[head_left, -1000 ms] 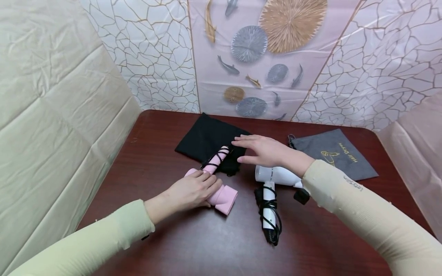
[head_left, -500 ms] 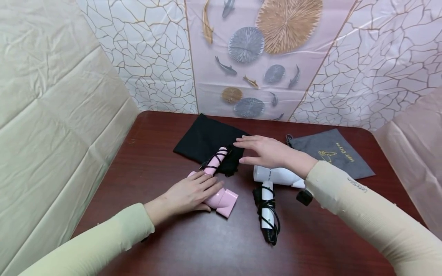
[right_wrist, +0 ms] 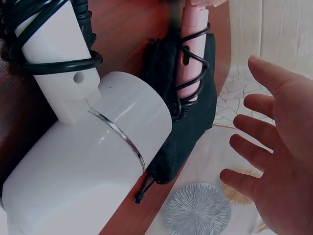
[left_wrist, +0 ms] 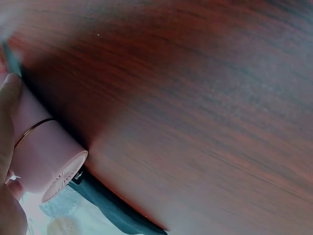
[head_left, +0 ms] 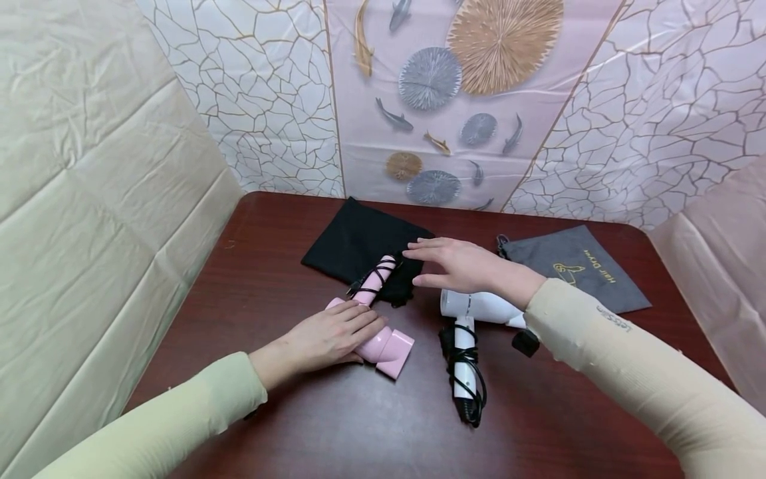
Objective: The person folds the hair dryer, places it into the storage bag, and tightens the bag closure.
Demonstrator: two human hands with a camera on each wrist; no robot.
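My left hand lies over the barrel of a pink hair dryer on the table. Its fingers drape across the body, with the thumb on the near side, hiding the middle of it. The dryer's round vented end shows in the left wrist view. A black cord winds about the pink handle, which points to the back. My right hand hovers with fingers spread and holds nothing, above and behind a white hair dryer. That dryer also has its black cord wrapped round the handle.
A black cloth bag with a drawstring lies flat at the back, behind the pink handle. At the back right is a grey drawstring bag with gold lettering. Patterned curtains surround the dark red wooden table.
The pink hair dryer has shifted slightly toward the front right under my left hand. My right hand holds nearly the same place, fingers still spread.
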